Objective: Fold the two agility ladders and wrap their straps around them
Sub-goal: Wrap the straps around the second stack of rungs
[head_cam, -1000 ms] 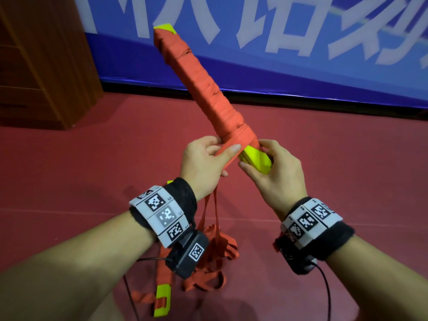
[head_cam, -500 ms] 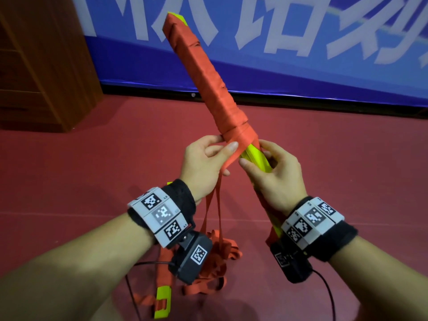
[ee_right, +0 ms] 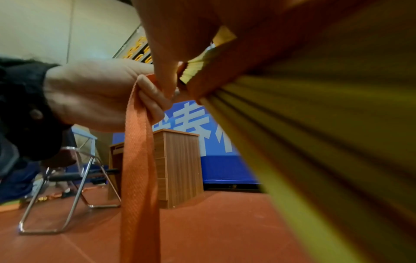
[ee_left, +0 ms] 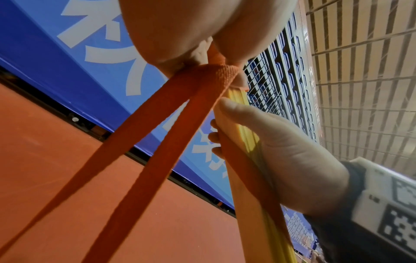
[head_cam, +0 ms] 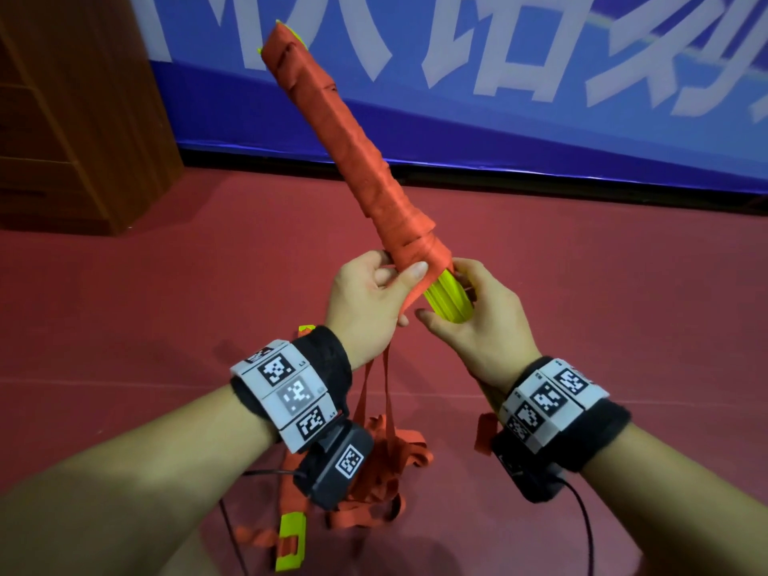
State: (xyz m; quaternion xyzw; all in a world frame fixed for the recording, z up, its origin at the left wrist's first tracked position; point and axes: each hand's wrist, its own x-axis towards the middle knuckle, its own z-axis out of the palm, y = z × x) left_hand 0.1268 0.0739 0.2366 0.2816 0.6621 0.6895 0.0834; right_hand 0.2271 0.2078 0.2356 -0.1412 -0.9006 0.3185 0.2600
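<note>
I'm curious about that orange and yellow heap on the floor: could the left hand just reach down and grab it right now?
Probably not yet. The left hand pinches the strap against the wrapped ladder, so its grip is taken; the heap lies on the floor below both wrists.

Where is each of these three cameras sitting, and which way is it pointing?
Head: worn on the head, looking down at both hands and forearms holding the wrapped ladder bundle over red floor.
Left wrist: under the left hand, looking up along the orange strap at the right hand.
Right wrist: under the right hand, looking past yellow rungs at the left hand.
Shared: the strap shows in all three.
</note>
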